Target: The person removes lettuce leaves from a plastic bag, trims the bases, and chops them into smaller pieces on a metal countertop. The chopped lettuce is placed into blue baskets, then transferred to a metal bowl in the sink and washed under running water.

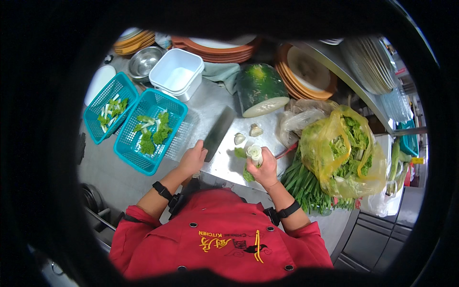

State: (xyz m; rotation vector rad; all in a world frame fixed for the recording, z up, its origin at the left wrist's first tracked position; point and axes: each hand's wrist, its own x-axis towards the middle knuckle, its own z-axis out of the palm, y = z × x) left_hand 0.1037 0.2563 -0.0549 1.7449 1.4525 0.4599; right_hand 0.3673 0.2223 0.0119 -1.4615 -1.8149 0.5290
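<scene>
My left hand [192, 158] is closed at the near end of a wide dark-bladed cleaver [219, 134], its handle hidden in my fist. The blade points away from me over the steel counter. In my right hand [263, 168] is a leafy green vegetable [254, 152], its pale cut base facing up and its leaves hanging below my fingers. Just beyond it, two pale cut-off stem ends [256, 130] lie on the metal. Left of the cleaver stands a teal plastic basket [120, 150] holding leaf pieces [162, 129], beside another teal basket [94, 125] with cut leaves and white stalks.
A cut winter melon [260, 86] sits at the back, near a white plastic tub [175, 68], a steel bowl [145, 61] and stacked brown-rimmed plates [283, 77]. Right are a yellow bag of leafy greens [322, 158], long green chives [304, 186] and a metal shelf [358, 93].
</scene>
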